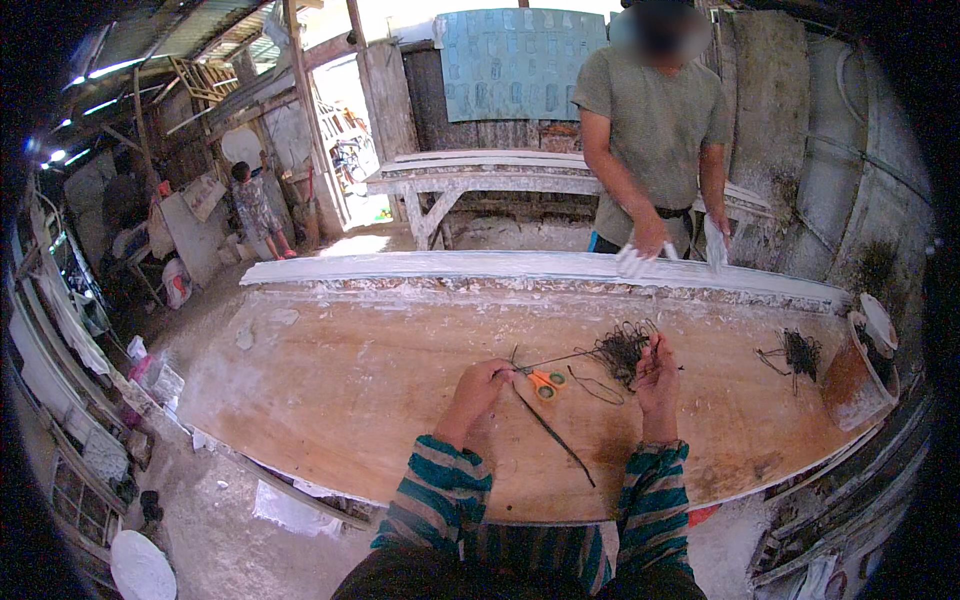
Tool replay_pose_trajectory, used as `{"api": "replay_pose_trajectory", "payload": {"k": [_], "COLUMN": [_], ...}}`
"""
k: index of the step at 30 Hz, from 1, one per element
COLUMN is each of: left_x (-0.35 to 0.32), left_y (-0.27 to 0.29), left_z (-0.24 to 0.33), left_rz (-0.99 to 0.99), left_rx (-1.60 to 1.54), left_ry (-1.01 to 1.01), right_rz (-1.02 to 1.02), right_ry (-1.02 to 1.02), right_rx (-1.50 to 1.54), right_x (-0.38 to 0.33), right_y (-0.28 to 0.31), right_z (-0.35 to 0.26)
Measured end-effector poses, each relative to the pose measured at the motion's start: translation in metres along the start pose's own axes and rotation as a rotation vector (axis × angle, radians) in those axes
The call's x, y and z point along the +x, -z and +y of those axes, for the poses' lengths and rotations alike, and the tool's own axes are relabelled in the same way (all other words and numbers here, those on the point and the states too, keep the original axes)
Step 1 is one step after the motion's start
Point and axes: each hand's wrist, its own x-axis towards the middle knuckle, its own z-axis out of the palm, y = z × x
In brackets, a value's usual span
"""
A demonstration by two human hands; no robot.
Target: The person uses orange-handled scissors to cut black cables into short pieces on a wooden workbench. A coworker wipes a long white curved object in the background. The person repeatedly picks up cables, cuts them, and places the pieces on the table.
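My left hand [480, 392] pinches the end of a thin dark cord over the wooden tabletop. My right hand [657, 378] is closed around the side of a tangled bundle of dark cord [622, 352]; a strand runs from that tangle across to my left fingers. Between the hands lie scissors [546, 383] with orange handles, close to my left fingertips. Just right of them rests a loose loop of the same cord [597, 387]. A longer dark strip [555, 440] trails toward me from near my left hand.
A second dark cord bundle [800, 353] sits at the right, beside a brown bucket [858, 378]. Along the far edge runs a long white-coated board [470, 266]. Behind it stands a co-worker [655, 130] with whitened hands; a small person [257, 210] is far left.
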Motion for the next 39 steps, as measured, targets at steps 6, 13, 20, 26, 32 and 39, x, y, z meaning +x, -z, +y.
{"api": "replay_pose_trajectory", "payload": {"k": [6,13,20,26,32,39], "left_x": [0.001,0.0,-0.002,-0.004,-0.008,-0.005], "left_y": [0.002,-0.011,-0.019,-0.029,-0.026,-0.033], "left_z": [0.008,0.026,0.045,0.034,0.053,0.035], "left_rz": [-0.02,0.092,-0.084,-0.11,-0.16,-0.307], "left_rx": [0.112,-0.655,-0.687,-0.799,-0.746,-0.899], "left_ry": [0.197,0.346,0.368,0.351,0.325,0.362], "right_rz": [-0.1,-0.249,-0.36,-0.406,-0.717,-0.72], "right_ry": [0.018,-0.086,-0.214,-0.271,0.173,0.239], "right_rx": [-0.086,-0.425,-0.833,-0.81,-1.291,-1.174], "right_x": [-0.013,-0.039,-0.068,-0.088,-0.105,-0.101], "right_y": [-0.012,-0.048,-0.058,-0.076,-0.102,-0.092], "right_z": [0.0,0.018,0.046,0.049,0.026,0.037]}}
